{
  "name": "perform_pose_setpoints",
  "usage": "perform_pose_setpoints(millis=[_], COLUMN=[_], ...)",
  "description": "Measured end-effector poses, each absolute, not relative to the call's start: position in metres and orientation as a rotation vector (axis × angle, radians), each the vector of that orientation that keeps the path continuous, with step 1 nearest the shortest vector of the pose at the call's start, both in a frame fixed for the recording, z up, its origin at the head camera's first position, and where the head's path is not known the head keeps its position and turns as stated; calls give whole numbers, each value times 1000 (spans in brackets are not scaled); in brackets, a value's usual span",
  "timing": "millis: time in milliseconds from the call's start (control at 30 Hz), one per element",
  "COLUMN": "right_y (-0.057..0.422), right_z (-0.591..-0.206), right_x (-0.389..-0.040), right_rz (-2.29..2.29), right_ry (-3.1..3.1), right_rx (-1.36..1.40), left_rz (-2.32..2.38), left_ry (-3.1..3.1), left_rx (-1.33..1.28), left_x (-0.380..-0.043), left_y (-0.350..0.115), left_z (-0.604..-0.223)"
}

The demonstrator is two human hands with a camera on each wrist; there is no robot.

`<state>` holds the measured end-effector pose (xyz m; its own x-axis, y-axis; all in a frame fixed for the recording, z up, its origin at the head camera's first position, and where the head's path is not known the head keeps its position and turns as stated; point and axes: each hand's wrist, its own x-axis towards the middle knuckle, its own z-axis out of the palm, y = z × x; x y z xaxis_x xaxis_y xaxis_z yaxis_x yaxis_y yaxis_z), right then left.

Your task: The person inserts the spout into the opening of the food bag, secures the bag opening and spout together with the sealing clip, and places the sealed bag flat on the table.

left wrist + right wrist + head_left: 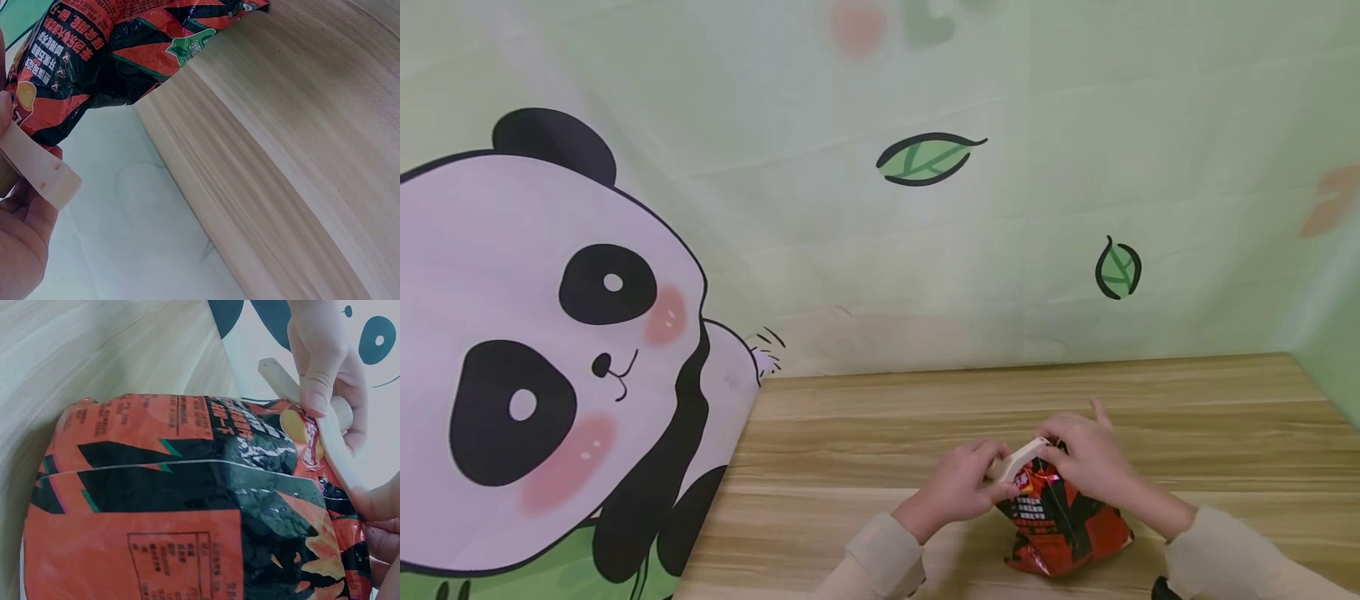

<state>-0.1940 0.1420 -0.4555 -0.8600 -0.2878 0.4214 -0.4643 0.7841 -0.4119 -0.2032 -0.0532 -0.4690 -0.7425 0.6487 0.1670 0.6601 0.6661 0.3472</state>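
A red and black snack bag (1060, 525) with a glossy printed surface stands on the wooden table, tilted. A cream-coloured bag clip (1024, 457), long and narrow, lies across its top edge. My left hand (958, 487) grips one end of this clip, thumb on the near side. At the other end, my right hand (1090, 457) pinches the clip together with the bag's top edge. In the right wrist view, a short round knob (342, 414) sticks out beside the left thumb. Part of the clip is hidden by the fingers.
The wood-grain table (850, 458) reaches back to a pale green cloth backdrop (1000, 275). A large printed panda (587, 333) covers the backdrop at left. A small black object (1163, 588) shows by the right sleeve.
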Motion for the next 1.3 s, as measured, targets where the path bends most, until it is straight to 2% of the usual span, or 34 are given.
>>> perform_pose_setpoints(millis=[667, 1300], right_y=[137, 131], right_z=[-469, -475], right_x=[-193, -195], right_rz=[894, 1014], right_ry=[-2329, -2280], right_rx=[579, 323], left_rz=[-593, -640], left_ry=[-2830, -2849], left_rx=[-1119, -1083], left_x=[-205, -207], left_y=[-54, -53], left_z=[-469, -472])
